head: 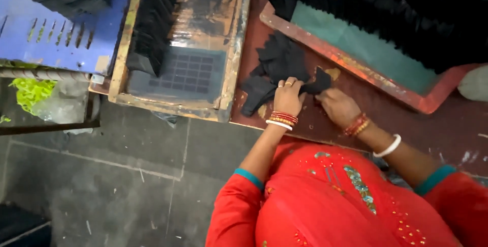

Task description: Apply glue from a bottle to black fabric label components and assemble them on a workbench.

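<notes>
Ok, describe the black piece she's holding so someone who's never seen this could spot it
Start at the dark red table, below the red-rimmed tray. Near its front edge, left hand and right hand meet on one flat black piece. Unlike the loose black pile beside it, it is lifted between fingers.

Bare red table (437, 125) lies right of the hands (tray rim (356, 61) bars beyond).

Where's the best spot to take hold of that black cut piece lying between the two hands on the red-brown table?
Probably the black piece is best pinched at its free right edge, coming from the right hand side. It looks thin and flat, and the left hand already covers its left end, with the loose black pile crowding that side.
</notes>
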